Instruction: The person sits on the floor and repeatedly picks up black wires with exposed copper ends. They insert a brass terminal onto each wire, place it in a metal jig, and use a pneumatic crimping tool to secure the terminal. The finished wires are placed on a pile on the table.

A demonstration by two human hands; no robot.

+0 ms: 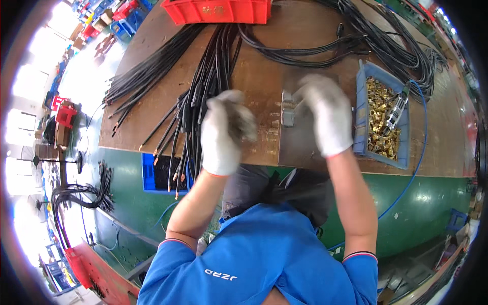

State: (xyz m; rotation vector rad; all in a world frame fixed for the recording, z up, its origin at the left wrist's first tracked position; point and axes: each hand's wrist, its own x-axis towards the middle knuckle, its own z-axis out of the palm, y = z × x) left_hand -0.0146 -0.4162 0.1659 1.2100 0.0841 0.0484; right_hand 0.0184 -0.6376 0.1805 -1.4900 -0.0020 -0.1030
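My left hand (pixel 222 136), in a white glove, hovers over the near end of a bundle of black cables (pixel 195 101) with bare copper tips. Its fingers look bent but are smeared by motion, so any hold is unclear. My right hand (pixel 329 114), gloved too, is beside a small metal block fixture (pixel 287 112) on a dark plate (pixel 305 142). Those fingertips are blurred near the fixture. To the right of that hand stands a blue bin (pixel 361 109) of brass-coloured terminals (pixel 376 114), with a silver air tool (pixel 396 114) lying on them.
A red crate (pixel 218 12) sits at the table's far edge. More black cables lie at the far left (pixel 152 68) and far right (pixel 386 40). A blue hose (pixel 423 137) runs from the tool over the near edge. Below the table is a blue box (pixel 148 173).
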